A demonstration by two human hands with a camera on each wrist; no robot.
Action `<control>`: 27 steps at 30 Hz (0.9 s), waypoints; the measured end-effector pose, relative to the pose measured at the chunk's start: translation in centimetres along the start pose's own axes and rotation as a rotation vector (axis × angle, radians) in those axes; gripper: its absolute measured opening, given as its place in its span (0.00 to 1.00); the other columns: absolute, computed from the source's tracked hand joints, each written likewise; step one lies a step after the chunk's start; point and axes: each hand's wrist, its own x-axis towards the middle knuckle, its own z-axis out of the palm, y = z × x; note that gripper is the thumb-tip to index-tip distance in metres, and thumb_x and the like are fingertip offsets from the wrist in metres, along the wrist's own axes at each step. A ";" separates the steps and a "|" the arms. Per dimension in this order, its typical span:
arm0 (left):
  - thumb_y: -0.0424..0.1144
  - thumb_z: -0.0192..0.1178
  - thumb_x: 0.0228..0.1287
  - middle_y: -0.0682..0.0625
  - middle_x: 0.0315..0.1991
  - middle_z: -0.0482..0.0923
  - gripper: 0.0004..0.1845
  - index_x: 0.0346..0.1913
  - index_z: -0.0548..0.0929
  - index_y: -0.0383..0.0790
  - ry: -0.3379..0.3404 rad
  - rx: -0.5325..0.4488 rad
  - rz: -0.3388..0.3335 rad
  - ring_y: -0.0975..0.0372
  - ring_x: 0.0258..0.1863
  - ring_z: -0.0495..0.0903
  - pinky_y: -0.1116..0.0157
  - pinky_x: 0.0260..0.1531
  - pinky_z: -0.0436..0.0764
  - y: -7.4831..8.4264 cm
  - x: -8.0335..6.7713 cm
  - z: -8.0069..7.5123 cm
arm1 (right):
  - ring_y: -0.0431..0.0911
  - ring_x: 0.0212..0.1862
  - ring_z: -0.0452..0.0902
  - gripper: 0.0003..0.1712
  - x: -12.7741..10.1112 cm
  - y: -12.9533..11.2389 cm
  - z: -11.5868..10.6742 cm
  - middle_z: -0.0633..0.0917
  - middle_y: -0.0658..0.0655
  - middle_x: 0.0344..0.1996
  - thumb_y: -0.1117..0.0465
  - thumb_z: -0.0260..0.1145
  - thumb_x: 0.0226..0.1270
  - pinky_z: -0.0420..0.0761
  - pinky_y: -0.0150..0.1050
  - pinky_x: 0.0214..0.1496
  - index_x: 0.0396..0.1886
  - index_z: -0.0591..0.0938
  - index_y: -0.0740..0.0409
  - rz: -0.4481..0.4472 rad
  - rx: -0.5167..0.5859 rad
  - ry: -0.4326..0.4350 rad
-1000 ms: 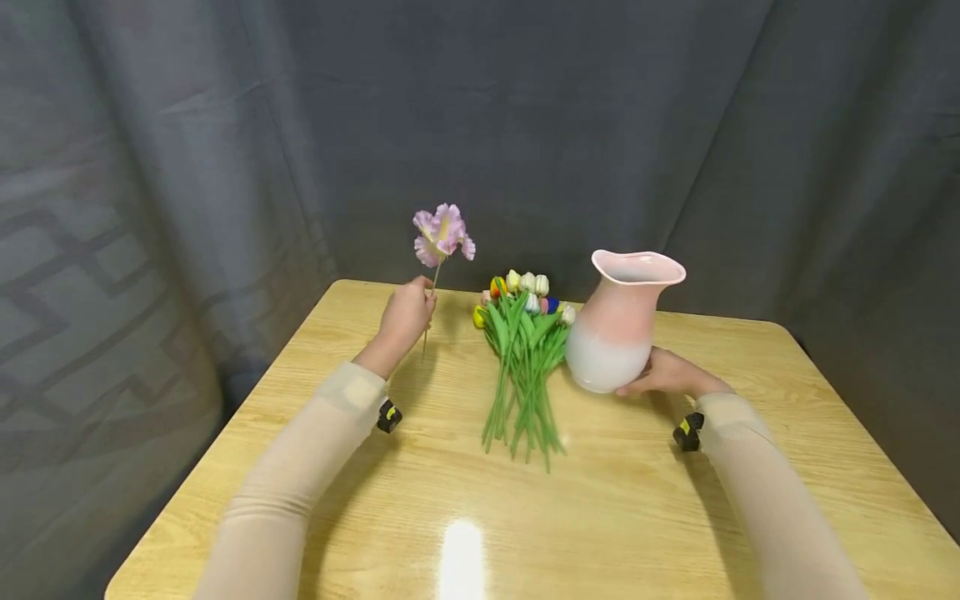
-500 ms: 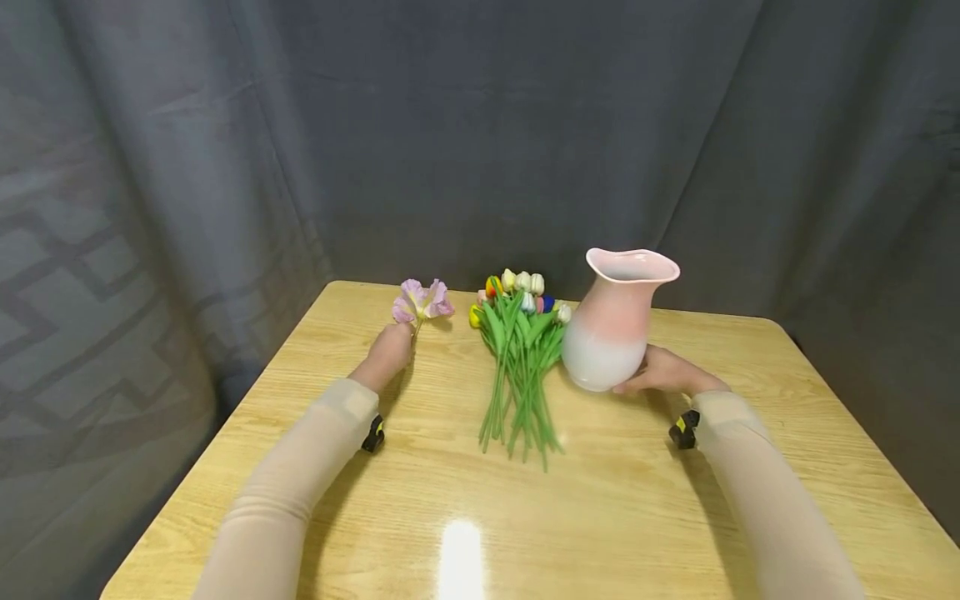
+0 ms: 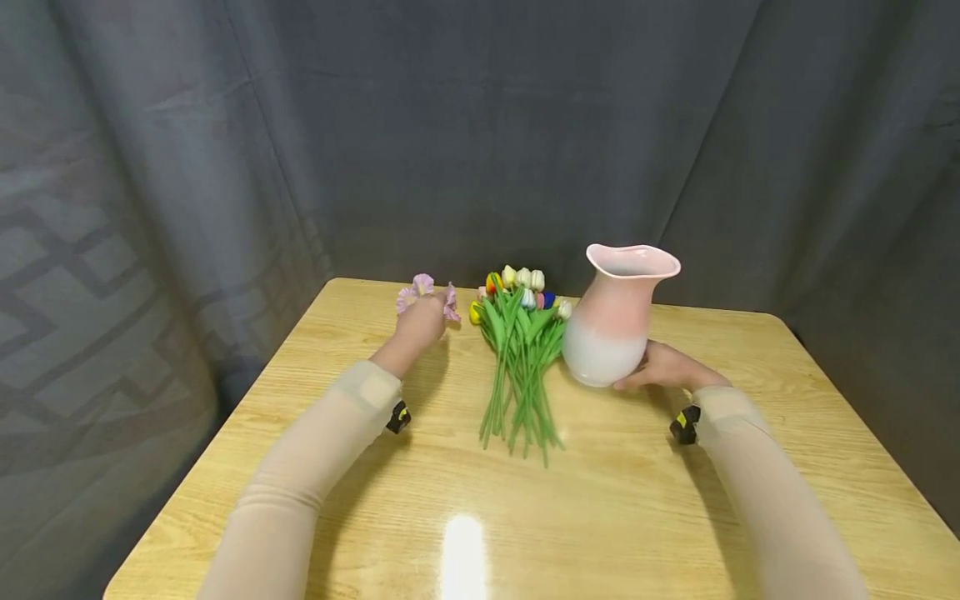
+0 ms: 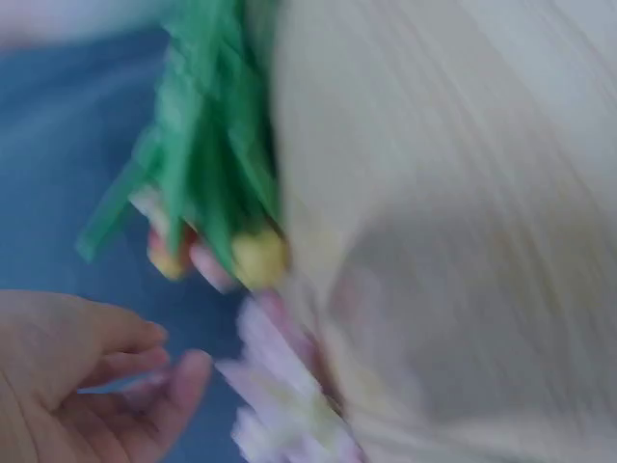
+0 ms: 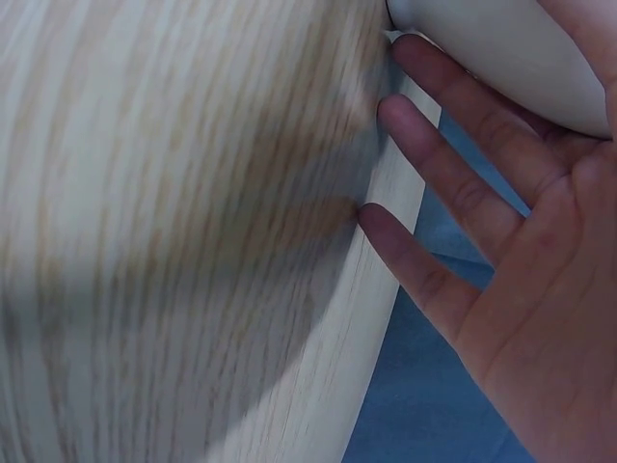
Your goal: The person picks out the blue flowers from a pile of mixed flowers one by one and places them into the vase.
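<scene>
A purple flower (image 3: 451, 305) lies at the table's far left edge, next to a bunch of artificial tulips (image 3: 521, 350) with green stems. My left hand (image 3: 420, 323) is over the purple flower and hides its middle. In the blurred left wrist view my left hand (image 4: 96, 386) has loose fingers with nothing between them, just short of the purple flower (image 4: 280, 395) and the tulips (image 4: 207, 164). A pink and white vase (image 3: 611, 321) stands upright right of the bunch. My right hand (image 3: 663, 367) rests flat against its lower side; the right wrist view shows my right hand (image 5: 501, 251) with straight fingers on the vase (image 5: 501, 58).
The light wooden table (image 3: 600, 517) has bare surface in front of the flowers. A dark grey curtain (image 3: 480, 125) hangs close behind its far edge. The table's left and right edges drop off beside my arms.
My left hand brought the upright purple flower down onto the table, then moved right towards the tulips, fingers loosened. The right hand and vase stayed still.
</scene>
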 end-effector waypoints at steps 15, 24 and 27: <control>0.32 0.58 0.66 0.44 0.37 0.84 0.06 0.42 0.81 0.35 -0.092 -0.092 0.199 0.57 0.33 0.81 0.62 0.36 0.81 9.6 -3.8 -0.1 | 0.57 0.60 0.71 0.46 -0.2 0.0 -0.3 0.76 0.65 0.59 0.56 0.78 0.50 0.69 0.54 0.63 0.65 0.65 0.66 0.010 -0.011 0.008; 0.40 0.61 0.67 0.45 0.32 0.85 0.10 0.31 0.82 0.37 -0.113 0.011 0.131 0.58 0.29 0.81 0.63 0.27 0.80 10.9 -3.5 2.0 | 0.58 0.62 0.69 0.48 0.2 0.4 0.0 0.74 0.65 0.61 0.56 0.79 0.50 0.67 0.56 0.65 0.67 0.64 0.63 0.026 0.004 0.002; 0.44 0.61 0.67 0.44 0.34 0.85 0.12 0.32 0.83 0.38 -0.119 0.018 0.100 0.57 0.31 0.84 0.63 0.28 0.81 11.3 -3.3 2.4 | 0.59 0.63 0.68 0.49 0.3 0.5 0.1 0.73 0.65 0.62 0.56 0.79 0.49 0.66 0.58 0.66 0.67 0.63 0.62 0.029 0.014 0.001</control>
